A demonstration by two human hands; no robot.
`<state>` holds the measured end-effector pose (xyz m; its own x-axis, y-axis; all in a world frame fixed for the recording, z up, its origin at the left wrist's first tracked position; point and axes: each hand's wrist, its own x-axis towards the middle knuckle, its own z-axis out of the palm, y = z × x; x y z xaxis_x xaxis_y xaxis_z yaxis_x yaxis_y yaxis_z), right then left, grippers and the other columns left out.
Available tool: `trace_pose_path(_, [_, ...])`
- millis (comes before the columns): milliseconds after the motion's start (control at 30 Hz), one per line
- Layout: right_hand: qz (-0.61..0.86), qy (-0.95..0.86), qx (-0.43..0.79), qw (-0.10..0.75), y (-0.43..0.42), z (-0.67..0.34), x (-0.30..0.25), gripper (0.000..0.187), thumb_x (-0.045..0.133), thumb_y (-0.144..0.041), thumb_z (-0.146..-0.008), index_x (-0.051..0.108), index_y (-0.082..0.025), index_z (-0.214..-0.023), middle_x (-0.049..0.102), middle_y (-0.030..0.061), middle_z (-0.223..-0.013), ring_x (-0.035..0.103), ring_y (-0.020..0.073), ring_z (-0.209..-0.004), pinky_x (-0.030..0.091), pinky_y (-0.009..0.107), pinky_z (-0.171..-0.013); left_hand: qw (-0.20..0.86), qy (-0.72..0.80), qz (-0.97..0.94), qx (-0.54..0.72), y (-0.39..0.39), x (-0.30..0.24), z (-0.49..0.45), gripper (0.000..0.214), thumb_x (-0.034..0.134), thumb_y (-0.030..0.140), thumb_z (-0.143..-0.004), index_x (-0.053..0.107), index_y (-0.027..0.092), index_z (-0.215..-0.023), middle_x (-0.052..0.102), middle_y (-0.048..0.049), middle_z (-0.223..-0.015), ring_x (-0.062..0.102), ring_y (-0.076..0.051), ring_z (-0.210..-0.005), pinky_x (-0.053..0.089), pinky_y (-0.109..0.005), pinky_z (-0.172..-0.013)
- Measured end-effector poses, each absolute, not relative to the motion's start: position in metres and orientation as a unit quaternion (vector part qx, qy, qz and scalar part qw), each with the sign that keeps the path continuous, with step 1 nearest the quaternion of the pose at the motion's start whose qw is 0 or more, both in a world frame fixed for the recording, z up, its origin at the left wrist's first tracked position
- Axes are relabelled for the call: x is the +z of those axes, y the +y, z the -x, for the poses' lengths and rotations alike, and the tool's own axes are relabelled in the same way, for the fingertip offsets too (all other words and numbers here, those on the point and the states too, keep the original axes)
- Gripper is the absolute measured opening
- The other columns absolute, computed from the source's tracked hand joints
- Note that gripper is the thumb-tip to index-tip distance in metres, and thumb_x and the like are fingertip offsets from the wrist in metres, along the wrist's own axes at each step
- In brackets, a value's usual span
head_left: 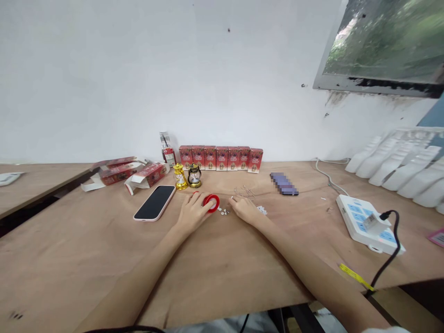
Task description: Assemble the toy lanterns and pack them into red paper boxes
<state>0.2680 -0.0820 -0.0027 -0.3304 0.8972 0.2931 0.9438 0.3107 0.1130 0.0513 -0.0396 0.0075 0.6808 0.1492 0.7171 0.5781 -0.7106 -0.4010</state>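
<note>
Bare forearms [149, 273] extend from the lower edge over a brown wood-look tabletop [222, 273] and converge near its middle. Left hand [193, 210]: fingers curled around a red, ring-shaped roll, apparently adhesive tape [217, 201], gripping it at its left side; the roll stands tilted, close to the tabletop. Right hand [244, 209]: fingers bent and drawn together, apart from the roll; whether the fingertips pinch anything cannot be told.

Between the hands lie small, round, silvery discs [222, 213]. Thin, pale metal-looking pieces [248, 190] are scattered just beyond the right hand, and small white pieces [262, 210] lie just beside its outer edge. Beyond the left hand stand a gold-coloured miniature lantern [180, 179] and a black-and-gold miniature lantern [194, 177], side by side. A row of seven red printed cardboard boxes [222, 158] stands behind, near the wall.

Handling: the roll is judged light and fairly stiff, with little risk of breakage. Hold it by the outer rim or through the core; any exposed adhesive would probably cling to the fingers. The discs are likely hard, light and slippery; take them by the edge, between fingertips.
</note>
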Motion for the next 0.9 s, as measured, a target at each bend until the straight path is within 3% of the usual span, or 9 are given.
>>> trace_pose_path(233, [0.577, -0.792, -0.130, 0.152, -0.082, -0.268, -0.011, 0.017, 0.048, -0.007, -0.085, 0.058, -0.016, -0.094, 0.067, 0.0100, -0.092, 0.063, 0.0203, -0.091, 0.046, 0.026, -0.073, 0.305, -0.205, 0.863, -0.345, -0.041, 0.009, -0.052, 0.019, 0.063, 0.025, -0.081, 0.062, 0.021, -0.099, 0.066, -0.0084, -0.107, 0.057, -0.024, -0.091, 0.038, -0.035, -0.077])
trace_pose_path(367, [0.577, -0.779, -0.131, 0.208, -0.083, -0.268, -0.012, 0.020, 0.049, -0.006, -0.082, 0.057, -0.015, -0.099, 0.067, 0.0093, -0.093, 0.063, 0.0200, -0.090, 0.048, 0.028, -0.076, 0.235, -0.232, 0.865, -0.378, -0.043, 0.007, -0.053, 0.036, 0.063, 0.028, -0.081, 0.053, 0.016, -0.114, 0.067, -0.0088, -0.105, 0.058, -0.023, -0.090, 0.038, -0.034, -0.076])
trace_pose_path(600, [0.471, -0.704, -0.059, 0.528, -0.092, -0.254, -0.007, 0.019, 0.052, -0.011, -0.080, 0.061, -0.019, -0.094, 0.065, 0.0017, -0.076, 0.063, 0.0144, -0.068, 0.053, 0.027, -0.068, 0.199, -0.258, 0.863, -0.386, -0.045, 0.004, -0.056, 0.044, 0.060, 0.032, -0.083, 0.048, 0.013, -0.121, 0.068, -0.0102, -0.103, 0.060, -0.023, -0.091, 0.037, -0.034, -0.077])
trace_pose_path(767, [0.438, -0.673, 0.029, 0.595, -0.103, -0.238, -0.003, 0.016, 0.052, -0.018, -0.084, 0.063, -0.021, -0.095, 0.066, 0.0039, -0.088, 0.066, 0.0140, -0.078, 0.057, 0.026, -0.070, 0.212, -0.242, 0.863, -0.390, -0.047, 0.004, -0.056, 0.047, 0.058, 0.033, -0.085, 0.046, 0.014, -0.126, 0.069, -0.0101, -0.103, 0.060, -0.023, -0.092, 0.036, -0.034, -0.079])
trace_pose_path(900, [0.434, -0.658, 0.011, 0.616, -0.108, -0.232, -0.001, 0.013, 0.056, -0.022, -0.084, 0.059, -0.021, -0.096, 0.069, 0.0029, -0.084, 0.069, 0.0160, -0.079, 0.057, 0.031, -0.075, 0.226, -0.244, 0.851, -0.407, -0.048, 0.004, -0.056, 0.051, 0.057, 0.033, -0.085, 0.043, 0.015, -0.131, 0.070, -0.0102, -0.101, 0.060, -0.022, -0.092, 0.035, -0.033, -0.079])
